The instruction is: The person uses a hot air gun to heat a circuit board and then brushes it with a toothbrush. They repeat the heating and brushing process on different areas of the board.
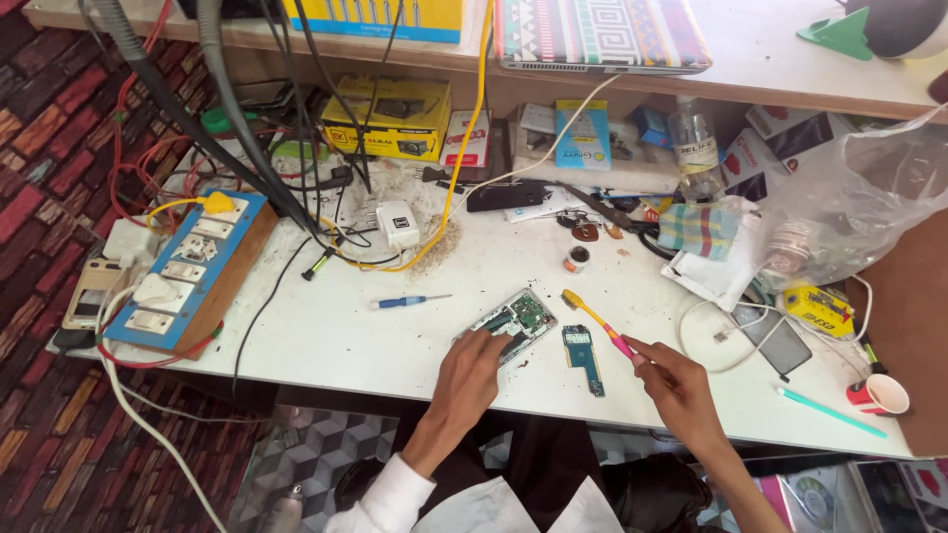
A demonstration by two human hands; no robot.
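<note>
My left hand (pixel 472 370) rests its fingers on an opened phone body (pixel 517 320) with a bare green circuit board, lying on the white bench (pixel 336 336). Between the fingers of my right hand (pixel 677 387) is the pink handle of a toothbrush (pixel 595 321), its yellow head pointing toward the phone. A separate blue-green circuit board (pixel 583 356) lies on the bench between my two hands.
A blue-handled screwdriver (pixel 405 301) lies left of the phone. A blue switchboard (pixel 188 271) with plugs and tangled cables fills the left side. Boxes, a bottle (pixel 696 148), a plastic bag (pixel 849 197), a dark phone (pixel 775 338) and a red cup (pixel 879 395) crowd the back and right.
</note>
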